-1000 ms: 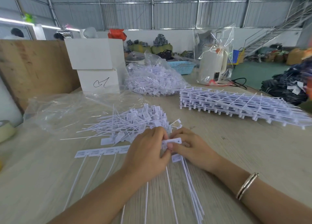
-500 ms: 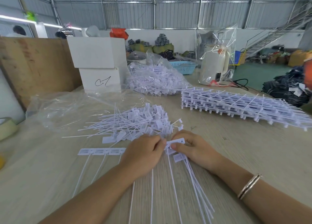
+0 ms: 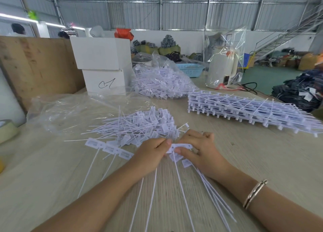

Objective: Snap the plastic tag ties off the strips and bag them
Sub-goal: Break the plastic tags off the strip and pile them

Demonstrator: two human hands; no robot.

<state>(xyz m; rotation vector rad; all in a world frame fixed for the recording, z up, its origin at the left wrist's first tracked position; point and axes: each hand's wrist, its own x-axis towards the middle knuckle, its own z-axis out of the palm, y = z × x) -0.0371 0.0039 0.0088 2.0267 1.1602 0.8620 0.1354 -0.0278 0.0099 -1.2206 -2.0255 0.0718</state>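
The plastic tag ties point(image 3: 139, 127) lie in a loose white heap at the middle of the tabletop point(image 3: 244, 158), just beyond both hands, their thin tails pointing left toward an empty clear bag point(image 3: 70, 109) that lies flat there. A strip point(image 3: 111, 148) of joined tag heads runs from the left of the heap under the left hand point(image 3: 152, 155), its long tails trailing down the tabletop toward the camera. The left hand's fingers are curled down over the strip, clamped on it with the thumb near its right end. The right hand point(image 3: 201, 151) pinches a single tag head point(image 3: 181, 146) between thumb and fingers, right beside the left thumb; several loose ties fan out from under this hand toward the near edge. A bracelet point(image 3: 255, 193) sits on the right wrist.

A stack of whole strips point(image 3: 244, 111) rests to the right, well apart from the hands. Behind the heap, a full bag of ties point(image 3: 160, 83) leans near two stacked white boxes point(image 3: 103, 65). A white kettle point(image 3: 222, 69) wrapped in clear film stands farther back, with a blue basket point(image 3: 190, 69) between it and the full bag.
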